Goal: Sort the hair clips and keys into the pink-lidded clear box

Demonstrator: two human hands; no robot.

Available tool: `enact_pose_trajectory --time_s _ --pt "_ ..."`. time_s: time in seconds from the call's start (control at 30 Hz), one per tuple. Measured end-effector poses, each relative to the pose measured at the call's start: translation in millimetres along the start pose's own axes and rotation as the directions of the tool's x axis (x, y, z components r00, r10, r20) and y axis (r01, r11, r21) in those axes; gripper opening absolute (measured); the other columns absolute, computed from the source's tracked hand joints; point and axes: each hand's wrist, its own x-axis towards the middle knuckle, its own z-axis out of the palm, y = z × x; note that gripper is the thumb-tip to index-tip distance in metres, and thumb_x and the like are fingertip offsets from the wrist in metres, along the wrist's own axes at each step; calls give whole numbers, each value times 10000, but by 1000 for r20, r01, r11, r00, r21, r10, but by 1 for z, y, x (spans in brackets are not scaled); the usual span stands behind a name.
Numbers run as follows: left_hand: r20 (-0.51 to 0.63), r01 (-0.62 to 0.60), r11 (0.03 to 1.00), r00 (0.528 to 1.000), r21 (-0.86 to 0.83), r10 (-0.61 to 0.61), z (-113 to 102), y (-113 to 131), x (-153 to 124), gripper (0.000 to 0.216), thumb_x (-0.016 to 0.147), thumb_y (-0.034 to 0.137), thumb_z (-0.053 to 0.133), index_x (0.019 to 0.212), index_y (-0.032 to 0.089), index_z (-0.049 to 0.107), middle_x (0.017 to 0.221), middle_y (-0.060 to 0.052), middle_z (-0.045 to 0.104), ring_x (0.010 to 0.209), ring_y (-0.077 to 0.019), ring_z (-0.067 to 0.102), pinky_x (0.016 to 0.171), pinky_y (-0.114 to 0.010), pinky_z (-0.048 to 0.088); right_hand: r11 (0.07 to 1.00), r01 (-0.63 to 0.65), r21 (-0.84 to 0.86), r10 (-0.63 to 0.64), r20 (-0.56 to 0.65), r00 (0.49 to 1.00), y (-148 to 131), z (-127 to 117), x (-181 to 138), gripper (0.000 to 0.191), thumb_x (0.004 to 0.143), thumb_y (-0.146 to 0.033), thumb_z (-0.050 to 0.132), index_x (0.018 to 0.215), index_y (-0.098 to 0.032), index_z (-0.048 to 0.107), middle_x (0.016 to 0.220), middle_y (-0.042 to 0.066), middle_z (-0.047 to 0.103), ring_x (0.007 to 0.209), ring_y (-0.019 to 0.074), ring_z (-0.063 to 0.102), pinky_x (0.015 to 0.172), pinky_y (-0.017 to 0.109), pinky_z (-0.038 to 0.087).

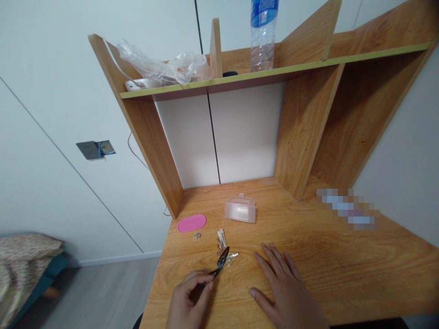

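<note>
My left hand (190,299) pinches the end of a black hair clip (222,259) just above the wooden desk (343,269), its tip over a small pile of silver hair clips (224,246). My right hand (283,288) lies flat on the desk with fingers spread, holding nothing, just right of the clips. A small clear plastic box (240,209) lies behind them, and its pink oval lid (191,223) rests to the left. A tiny ring-shaped piece (196,236) sits below the lid.
A shelf (274,73) above the desk carries a crumpled plastic bag (164,66) and a clear water bottle (262,34). A blurred item (348,208) lies at the desk's right. The floor and a bed corner (24,265) are at the left.
</note>
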Motion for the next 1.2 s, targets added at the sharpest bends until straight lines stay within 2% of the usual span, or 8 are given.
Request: enact_pose_trajectory --time_s 0.1,0.23,0.53,0.73,0.87,0.93,1.1,1.2 --pt "-42 86 990 995 -112 -91 -2 -2 -1 205 869 396 681 889 224 791 868 -87 787 812 -241 745 784 -333 612 1000 0 -1 0 7 1000 0 -1 0 664 896 -572 554 1466 -234 507 1583 93 403 1472 360 314 1194 580 267" --pt "-98 138 953 981 -270 -170 -2 -10 -3 341 770 417 782 1043 213 786 1004 -117 793 910 -271 748 830 -360 614 1000 -1 -11 1 18 1000 -1 -2 0 659 903 -578 540 1462 -232 512 1579 98 408 1469 357 322 1197 579 262" --pt "-85 46 979 994 -200 -64 -3 -3 1 299 829 385 726 1065 212 788 908 -98 771 835 -232 726 748 -301 598 1000 -15 -15 16 42 999 -2 -3 0 678 908 -602 518 1475 -231 493 1594 89 382 1488 337 285 1209 561 247" --pt "-43 165 951 982 -261 -182 -4 -1 -1 310 804 467 738 910 180 786 895 -113 776 856 -261 726 801 -339 590 1000 -9 -4 9 24 1000 -2 -4 1 670 898 -575 552 1466 -223 505 1586 102 396 1480 349 298 1208 567 243" --pt "-48 208 930 971 -301 -233 -4 0 -1 313 772 468 776 763 159 730 777 -93 747 762 -234 708 732 -300 574 1000 -5 -9 5 25 1000 -3 -2 0 664 897 -558 557 1468 -225 500 1587 103 393 1480 347 301 1203 574 249" --pt "-54 208 912 969 -354 -243 -3 1 -1 313 760 459 793 800 156 723 787 -94 747 773 -229 710 745 -295 568 1000 -3 -11 4 29 1000 -3 -3 0 665 899 -552 555 1475 -226 491 1588 99 393 1482 343 298 1202 573 253" --pt "-99 180 871 963 -457 -251 1 -6 -2 482 773 420 800 1176 179 688 812 -58 740 800 -202 710 807 -305 567 1000 -10 -9 10 39 999 -4 -5 0 666 902 -568 545 1468 -220 501 1589 102 390 1478 347 303 1201 575 250" --pt "-98 162 891 970 -424 -223 0 -9 -2 362 796 408 778 1076 183 731 861 -73 738 821 -211 710 788 -305 574 1000 -5 -3 5 35 999 -4 -5 0 660 902 -574 545 1462 -226 509 1589 96 392 1478 349 303 1200 576 251"
